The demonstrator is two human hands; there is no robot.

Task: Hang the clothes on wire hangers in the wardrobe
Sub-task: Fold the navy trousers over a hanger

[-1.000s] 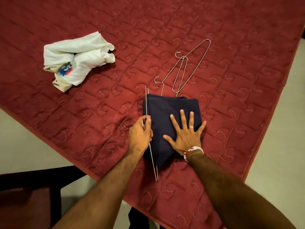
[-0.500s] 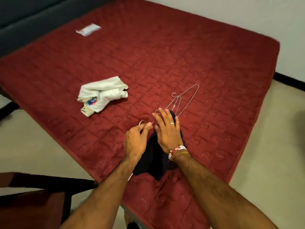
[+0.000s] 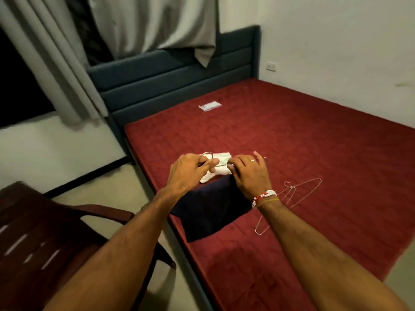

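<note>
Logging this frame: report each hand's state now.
Left hand: pinches the wire hanger at its hook.
Right hand: grips the same wire hanger, navy garment hanging below.

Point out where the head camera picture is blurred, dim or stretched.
Head view: motion blur smears the curtain, the chair and the paper on the bed; the left hand, right hand and the hanger they hold are sharper; the light is dim and warm, so the dark cloth shows no detail; the wide lens makes the forearms loom large.
</note>
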